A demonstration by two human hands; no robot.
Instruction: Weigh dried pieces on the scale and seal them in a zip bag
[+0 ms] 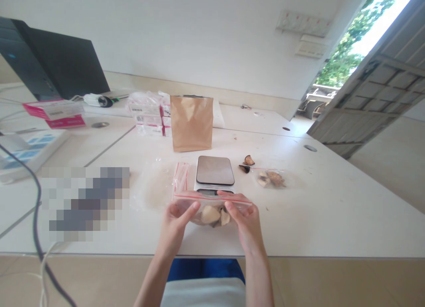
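A clear zip bag (215,212) with a red stripe along its top holds pale and dark dried slices. My left hand (179,214) grips the bag's left upper edge, thumb on the near face. On the right side, my right hand (242,214) pinches the same edge. Just beyond the bag stands a kitchen scale (215,170) with a bare metal plate; its display is partly hidden. Empty zip bags (152,185) lie left of the scale. To its right are two loose dried pieces (245,164) and a second filled zip bag (272,178).
A brown paper pouch (191,123) stands behind the scale. Plastic-wrapped boxes (148,114) are stacked beside it. Pink boxes (63,112), a power strip (33,152) and a computer (63,59) occupy the left. A dark cable (36,209) crosses the table's left edge.
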